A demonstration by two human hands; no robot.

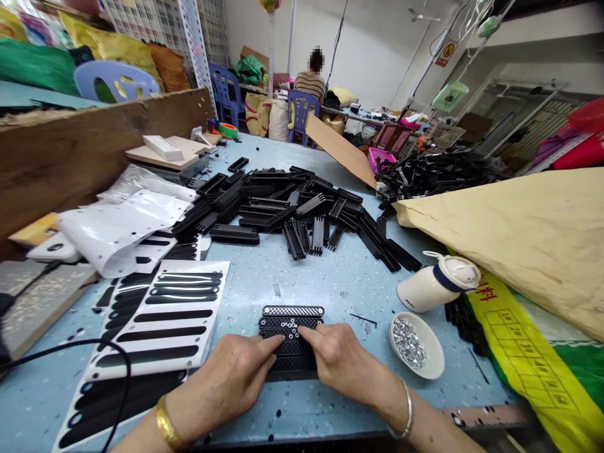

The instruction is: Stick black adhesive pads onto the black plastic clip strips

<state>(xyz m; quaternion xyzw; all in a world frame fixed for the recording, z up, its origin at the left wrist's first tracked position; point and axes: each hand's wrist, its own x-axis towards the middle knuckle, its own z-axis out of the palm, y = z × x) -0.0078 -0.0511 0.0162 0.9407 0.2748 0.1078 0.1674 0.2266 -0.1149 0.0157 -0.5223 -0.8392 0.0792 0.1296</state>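
Observation:
Several black textured plastic strips [293, 363] lie stacked side by side in front of me, with small silvery nuts [290, 324] scattered on top. My left hand [240, 368] rests at their left side, its index finger stretched out to the nuts and the thumb apart below it. From the right, my right hand [346, 362] reaches a pointing index finger onto the nuts; its other fingers are curled and partly hidden. Neither hand visibly lifts anything. A white bowl [438, 352] full of small metal nuts stands right of my right hand.
A heap of black plastic pieces [268, 204] covers the table's middle. Sheets of black adhesive strips [179, 324] lie left, near a black cable [125, 365]. A white bottle [422, 289] and thin hex key [364, 319] are right. A person [309, 82] sits far back.

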